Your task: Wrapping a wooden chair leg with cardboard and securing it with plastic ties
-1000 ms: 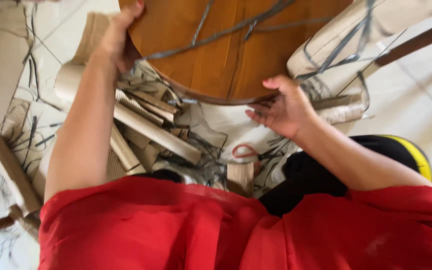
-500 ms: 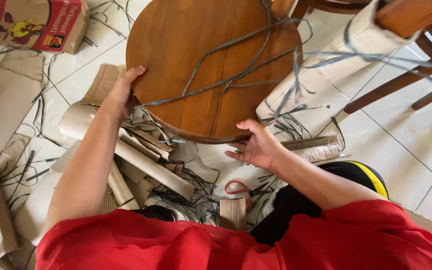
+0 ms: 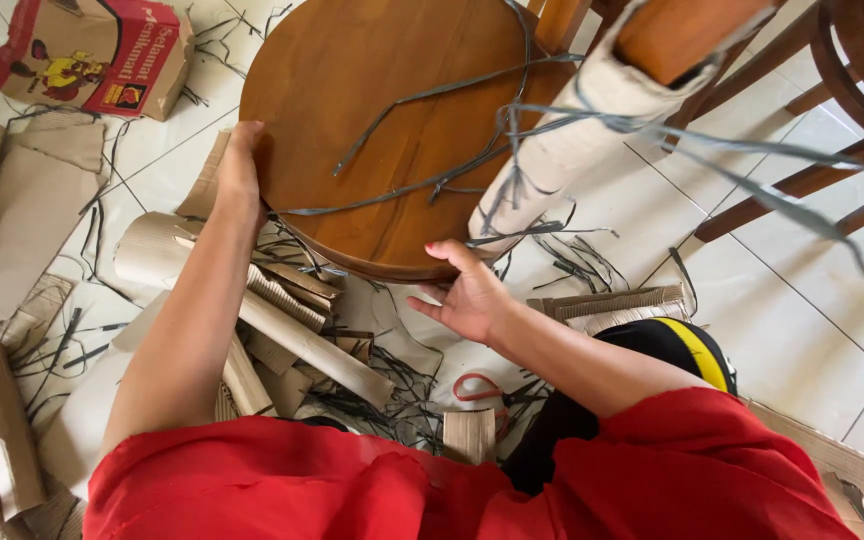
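Head view, thing held: a round brown wooden tabletop (image 3: 382, 120), gripped at its rim by both hands, lying over the white tiled floor (image 3: 802, 300).
Head view, left hand (image 3: 240, 165): fingers curled over the tabletop's left edge, closed on the rim; the fingertips go under the wood and cannot be seen.
Head view, right hand (image 3: 467, 295): at the near edge, thumb on top of the rim, fingers spread loosely beneath it; the hold looks partial, palm half open.
Head view, orientation: the disc shows its flat face up toward the camera. Being round, it has no clear long axis; the wood grain runs roughly from the near edge away toward the top of the frame.
Head view, on the disc: thin grey plastic strips (image 3: 432, 95) trail across it, between the two hands and beyond the right hand.
Head view, beyond the right hand: a furniture leg wrapped in pale cardboard (image 3: 562, 150) slants up and away, its bare wooden end at the top.
Head view, between and below the hands: rolled and flat brown cardboard scraps (image 3: 302, 335), and red-handled scissors (image 3: 477, 388) near the right wrist.
Head view, beyond the left hand: a red and brown printed carton (image 3: 92, 50).
Head view, hidden: the tabletop's far edge is cut off by the frame, its underside is unseen, and a red garment (image 3: 452, 480) covers the person's lap.
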